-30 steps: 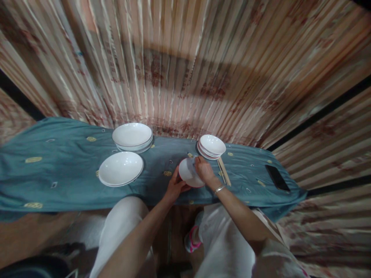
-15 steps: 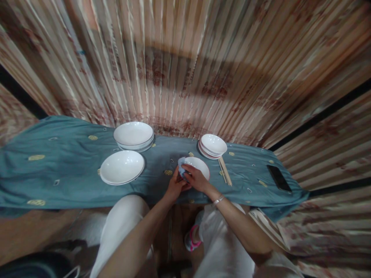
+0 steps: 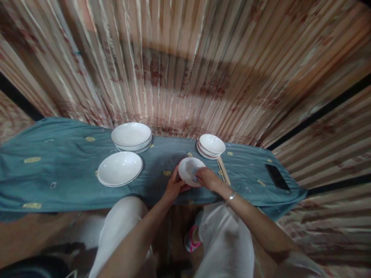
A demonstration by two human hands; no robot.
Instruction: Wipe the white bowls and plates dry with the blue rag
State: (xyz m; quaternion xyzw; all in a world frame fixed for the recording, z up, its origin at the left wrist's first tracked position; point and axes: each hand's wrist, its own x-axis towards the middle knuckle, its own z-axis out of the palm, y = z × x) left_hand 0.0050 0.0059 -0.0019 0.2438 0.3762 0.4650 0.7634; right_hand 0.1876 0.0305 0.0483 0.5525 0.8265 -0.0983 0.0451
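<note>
A small white bowl with a red rim is tilted in front of me, just above or on the cloth. My left hand grips its left and lower edge, thumb near the rim and fingers underneath. My right hand is at the bowl's right inner side, its fingers closed on a pale blue cloth pressed against the inside. Most of the cloth is covered by my fingers. A bracelet circles my right wrist.
On the teal tablecloth stand a stack of large white plates, more white plates nearer me, and a stack of small bowls. Wooden chopsticks lie beside the bowls. A black phone is at right. Behind hangs a pleated curtain.
My right hand has moved with the cloth from the bowl's left rim to its right inner side. The bowl's inside now shows more openly, and my left hand still holds its edge.
</note>
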